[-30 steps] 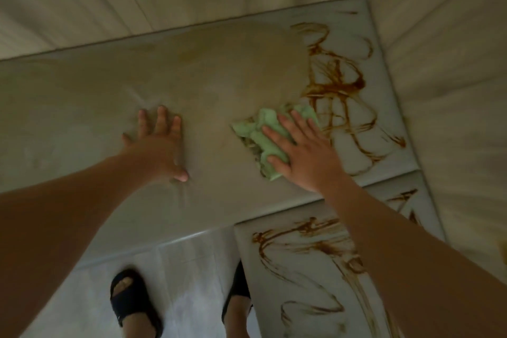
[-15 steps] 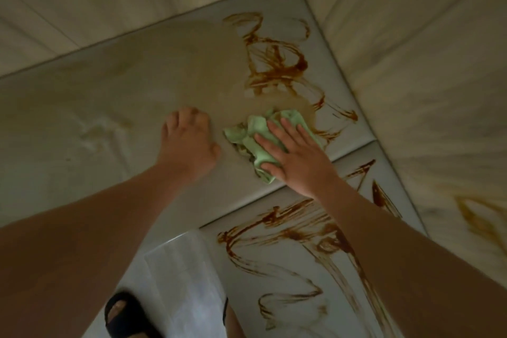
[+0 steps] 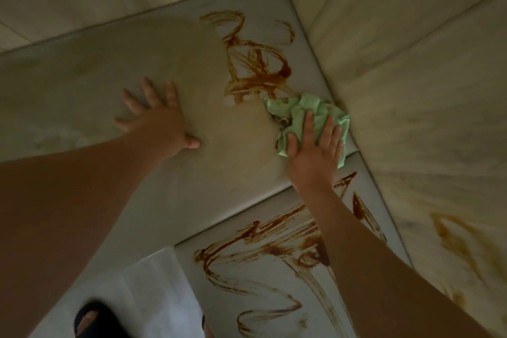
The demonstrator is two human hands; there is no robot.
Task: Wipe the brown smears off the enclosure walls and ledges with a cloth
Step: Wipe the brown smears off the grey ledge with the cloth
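Pressing hand (right): my right hand (image 3: 315,155) lies palm down on the green cloth (image 3: 301,111), fingers straight and slightly spread; none curl round the fabric.
Right arm: it reaches forward from the lower right corner of view and crosses above the lower ledge (image 3: 247,280), wrist roughly in line with the forearm.
Flat hand (left): my left hand (image 3: 162,123) rests open on the upper ledge (image 3: 104,77), fingers fanned apart and thumb pointing right; it holds nothing.
Left arm: it is stretched out from the lower left, forearm bare.
Cloth: crumpled, it sits at the right end of the upper ledge, near the front edge and just beside the right wall (image 3: 411,85); brown staining shows in its folds.
Upper-ledge marks: brown smears (image 3: 258,63) cover the ledge toward its back right corner, starting just behind the cloth; the left and middle look dull and hazy.
Lower-ledge marks: looping brown streaks (image 3: 263,251) run across it, partly under my right forearm.
Wall mark: a fainter brown mark (image 3: 455,239) sits low on the right wall.
Foot: a dark sandal (image 3: 93,321) stands on the pale floor (image 3: 153,282) at the bottom edge.
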